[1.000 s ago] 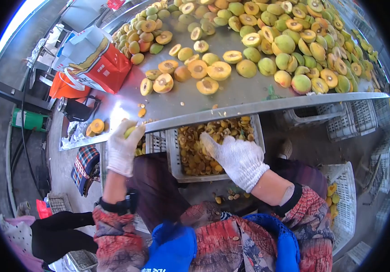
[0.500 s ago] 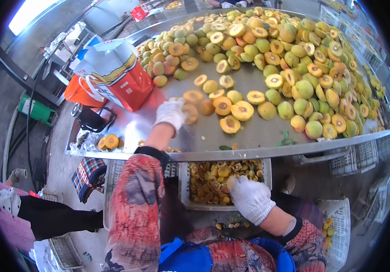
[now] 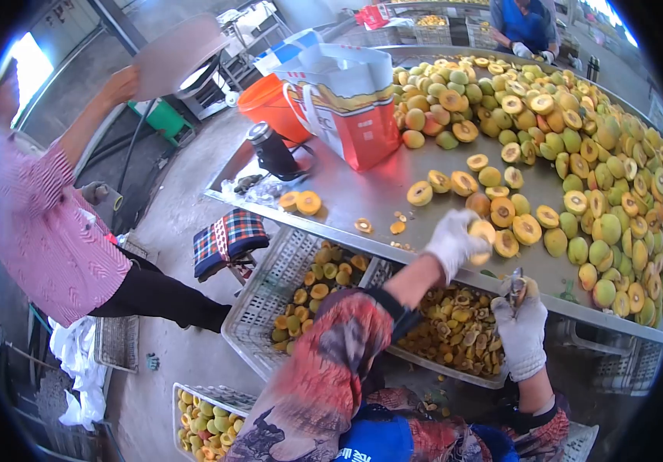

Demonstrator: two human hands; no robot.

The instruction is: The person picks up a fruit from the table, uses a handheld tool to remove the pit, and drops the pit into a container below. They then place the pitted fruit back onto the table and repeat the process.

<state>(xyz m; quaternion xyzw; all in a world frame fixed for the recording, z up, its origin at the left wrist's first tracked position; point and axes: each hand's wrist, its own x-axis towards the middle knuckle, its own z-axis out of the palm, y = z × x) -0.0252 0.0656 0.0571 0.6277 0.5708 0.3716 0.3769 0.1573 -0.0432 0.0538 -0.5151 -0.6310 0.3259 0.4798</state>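
My left hand point(image 3: 454, 245), in a white knit glove, grips a halved yellow peach point(image 3: 482, 237) at the front edge of the steel table point(image 3: 362, 212). Just right of it, my right hand point(image 3: 521, 331), also gloved, is closed around a small metal tool point(image 3: 516, 286) whose tip points up; its exact kind is hard to make out. Several cut peaches point(image 3: 527, 229) with brown pits or hollows lie beyond my left hand. Below both hands stands a crate of pitted scraps point(image 3: 454, 327).
A large peach pile point(image 3: 609, 169) covers the table's right side. A red-and-white bag point(image 3: 354, 115), a dark thermos point(image 3: 272, 150) and an orange bucket point(image 3: 270, 104) stand left. A crate of peach halves point(image 3: 258, 308) sits below. One person point(image 3: 54, 223) lifts a flat board; another point(image 3: 528, 27) works opposite.
The view has swung left. My left hand has come back toward the table edge with a peach half. My right hand has risen from over the crate, and its metal tool now shows.
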